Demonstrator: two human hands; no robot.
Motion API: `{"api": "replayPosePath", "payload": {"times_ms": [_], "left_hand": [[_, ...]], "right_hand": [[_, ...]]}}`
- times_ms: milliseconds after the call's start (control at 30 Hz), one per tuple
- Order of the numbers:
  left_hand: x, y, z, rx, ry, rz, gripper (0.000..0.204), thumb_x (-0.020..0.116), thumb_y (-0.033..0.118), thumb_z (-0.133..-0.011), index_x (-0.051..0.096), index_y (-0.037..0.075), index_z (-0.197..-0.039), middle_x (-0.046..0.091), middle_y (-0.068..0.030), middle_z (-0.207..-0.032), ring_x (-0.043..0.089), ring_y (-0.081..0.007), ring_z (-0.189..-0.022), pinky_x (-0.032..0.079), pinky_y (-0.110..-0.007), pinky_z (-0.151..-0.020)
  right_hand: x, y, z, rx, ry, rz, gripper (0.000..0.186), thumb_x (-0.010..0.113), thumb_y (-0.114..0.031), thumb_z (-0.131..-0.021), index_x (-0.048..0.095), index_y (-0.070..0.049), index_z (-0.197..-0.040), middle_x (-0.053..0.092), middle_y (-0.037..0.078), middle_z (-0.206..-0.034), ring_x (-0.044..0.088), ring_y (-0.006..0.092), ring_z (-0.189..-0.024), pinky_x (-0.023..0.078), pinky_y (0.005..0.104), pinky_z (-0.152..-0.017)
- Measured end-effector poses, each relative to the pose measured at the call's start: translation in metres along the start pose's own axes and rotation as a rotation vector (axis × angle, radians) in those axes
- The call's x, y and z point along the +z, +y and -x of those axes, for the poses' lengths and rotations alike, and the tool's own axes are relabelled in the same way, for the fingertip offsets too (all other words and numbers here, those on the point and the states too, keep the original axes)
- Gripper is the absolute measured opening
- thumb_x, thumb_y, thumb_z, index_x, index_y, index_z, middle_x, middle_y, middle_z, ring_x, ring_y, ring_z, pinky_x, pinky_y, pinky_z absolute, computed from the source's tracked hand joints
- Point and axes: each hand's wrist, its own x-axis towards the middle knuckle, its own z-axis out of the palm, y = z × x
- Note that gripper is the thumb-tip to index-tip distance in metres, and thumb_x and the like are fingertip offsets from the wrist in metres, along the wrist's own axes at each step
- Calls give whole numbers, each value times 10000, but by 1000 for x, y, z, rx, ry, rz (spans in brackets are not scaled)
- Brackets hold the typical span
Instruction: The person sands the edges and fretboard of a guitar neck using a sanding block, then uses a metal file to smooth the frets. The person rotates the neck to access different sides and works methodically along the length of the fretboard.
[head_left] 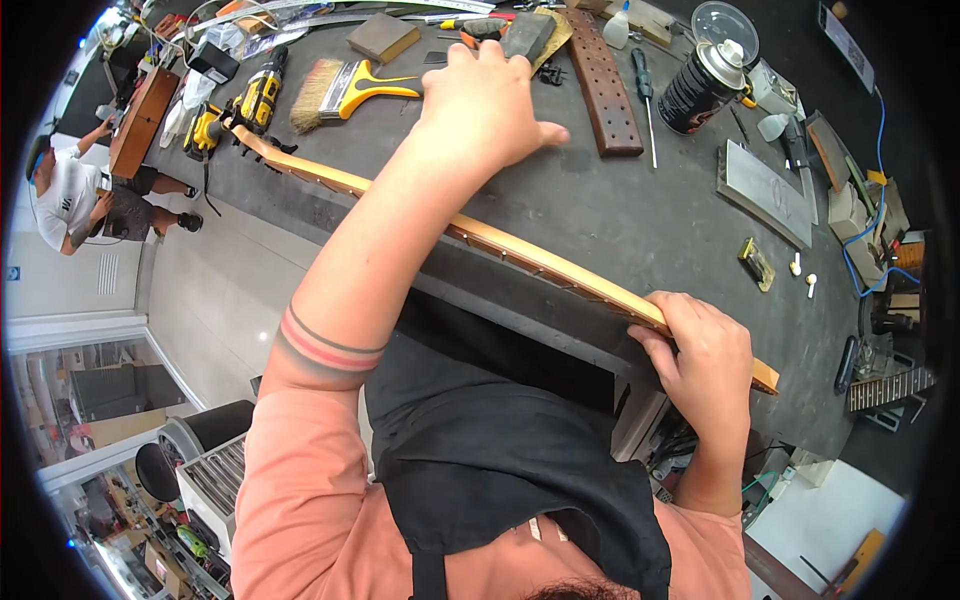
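Note:
A long wooden guitar neck (520, 252) lies slantwise over the dark workbench (620, 215), its headstock end at the far left near the drill. My right hand (705, 355) grips the neck near its near end, fingers wrapped over the edge. My left hand (490, 100) reaches far across the bench, fingers spread, its fingertips at a grey sanding block (527, 35); I cannot tell whether it holds the block.
On the bench lie a yellow-handled brush (345, 90), a yellow cordless drill (255, 100), a dark drilled wooden strip (603, 85), a screwdriver (645, 100), a spray can (700, 85) and a grey metal plate (765, 190). Another person (75, 190) sits far left.

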Motion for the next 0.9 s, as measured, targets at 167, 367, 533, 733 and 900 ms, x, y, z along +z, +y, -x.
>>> {"api": "replayPosePath", "payload": {"times_ms": [167,367,533,733,900], "left_hand": [[27,-30,-15,-17,22,150,553,782,244,-994,699,48,-1504,623,-240,-1559,627,-532,-1418,594,-590,-1179],[-34,-64,53,192,538,702,492,804,237,-936,742,69,-1394,690,-212,-1424,710,-398,-1331,593,-538,-1140],[-5,-167,161,18,785,883,508,753,140,-920,738,61,-1422,711,-174,-1398,707,-372,-1313,554,-501,-1182],[53,-116,190,40,801,503,627,799,133,-826,770,122,-1452,699,-150,-1544,659,-399,-1392,531,-501,-1188],[69,-80,194,286,843,578,650,852,154,-801,802,151,-1449,714,-142,-1540,675,-378,-1351,576,-511,-1127]], "right_hand": [[3,-8,-6,25,32,9,278,920,-264,-941,747,-76,-1049,783,116,-919,773,370,-850,579,491,-737],[7,-20,-7,77,21,60,288,928,-257,-942,733,-56,-1012,768,135,-879,750,392,-806,553,484,-714],[5,-30,-12,57,-20,22,298,937,-251,-941,726,-51,-1006,750,143,-847,730,397,-778,536,482,-698],[7,-31,-14,65,-46,73,314,945,-262,-934,727,-50,-1005,731,156,-821,724,407,-769,534,490,-700],[12,-27,-12,82,-38,64,326,951,-272,-920,731,-49,-1012,715,168,-812,712,419,-765,533,496,-704]]}}
